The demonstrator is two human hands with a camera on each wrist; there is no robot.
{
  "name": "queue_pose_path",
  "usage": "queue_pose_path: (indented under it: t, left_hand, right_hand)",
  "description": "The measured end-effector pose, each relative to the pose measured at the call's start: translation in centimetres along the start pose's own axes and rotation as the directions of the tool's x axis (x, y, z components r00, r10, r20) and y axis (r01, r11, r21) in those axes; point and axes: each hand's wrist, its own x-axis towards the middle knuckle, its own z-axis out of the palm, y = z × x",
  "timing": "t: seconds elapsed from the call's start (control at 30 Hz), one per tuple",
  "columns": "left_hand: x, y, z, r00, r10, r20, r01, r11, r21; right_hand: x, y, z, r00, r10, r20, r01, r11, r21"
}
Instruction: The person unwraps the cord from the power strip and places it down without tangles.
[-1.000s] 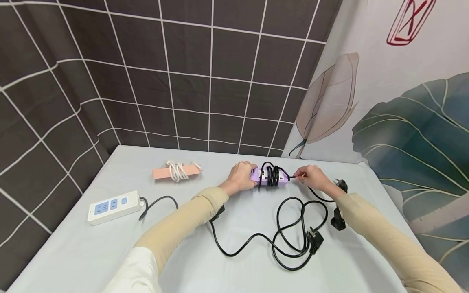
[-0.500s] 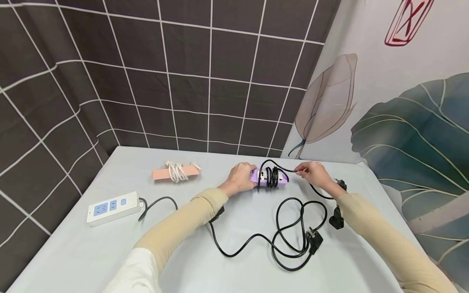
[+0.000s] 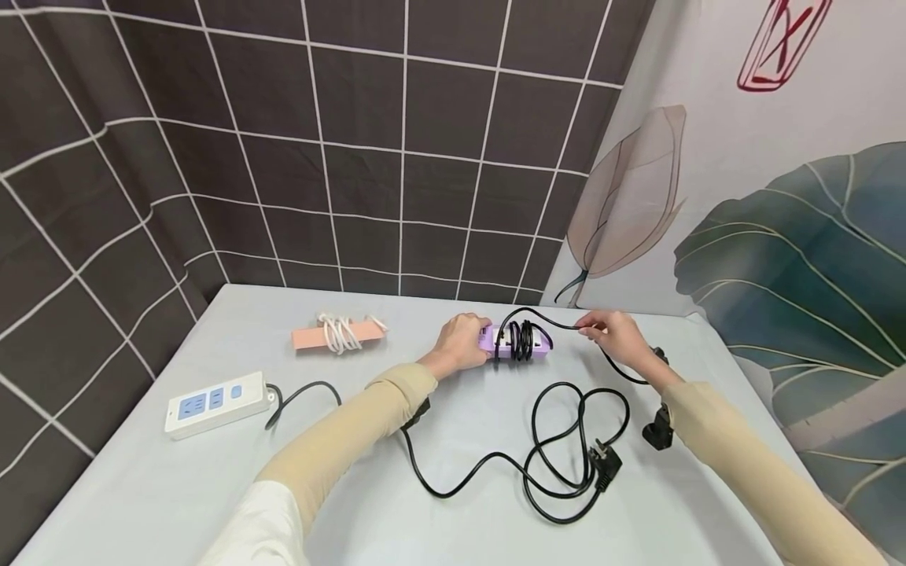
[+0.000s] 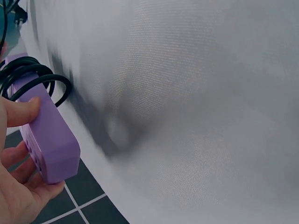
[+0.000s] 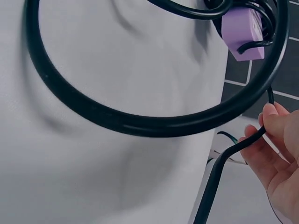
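One winding step seems in hand: my left hand [image 3: 457, 343] grips the strip [image 4: 51, 130] near the table [image 3: 467, 538] back, my right hand [image 3: 616, 336] pinches its cord [image 5: 213, 184], and I judge the next turn needs tension.

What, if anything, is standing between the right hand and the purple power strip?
No visible obstacle stands there. Only the black cord, wound around the purple power strip and pinched by the right hand, crosses the gap. The left hand grips the strip's opposite end.
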Motion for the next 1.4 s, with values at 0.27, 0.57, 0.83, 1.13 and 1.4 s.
queue_pose_path:
  t: [0.27, 0.57, 0.83, 1.13, 1.4]
  left_hand:
    - [-0.1, 0.0, -0.1, 1.000, -0.012, 0.003, 0.012, 1.000, -0.004]
    - [-0.1, -0.3, -0.1, 0.999, -0.030, -0.010, 0.030, 0.999, -0.013]
    - [-0.2, -0.2, -0.4, 0.999, -0.039, -0.014, 0.039, 0.999, -0.014]
    - [-0.3, -0.3, -0.3, 0.998, -0.052, -0.029, 0.051, 0.999, -0.011]
    - [-0.3, -0.4, -0.6, 0.998, -0.055, -0.039, 0.054, 0.998, -0.018]
  right_hand:
    - [-1.0, -0.5, -0.7, 0.995, -0.057, -0.081, 0.058, 0.998, 0.004]
    - [-2.0, -0.6, -1.8, 0.992, -0.063, -0.108, 0.063, 0.998, -0.005]
    - [-3.0, -0.7, -2.4, 0.987, -0.102, -0.122, 0.101, 0.995, -0.016]
    - [-4.4, -0.3, -2.7, 0.982, -0.153, -0.109, 0.153, 0.988, -0.009]
    - [-5.3, 0.0, -3.1, 0.987, -0.148, -0.062, 0.149, 0.989, 0.008]
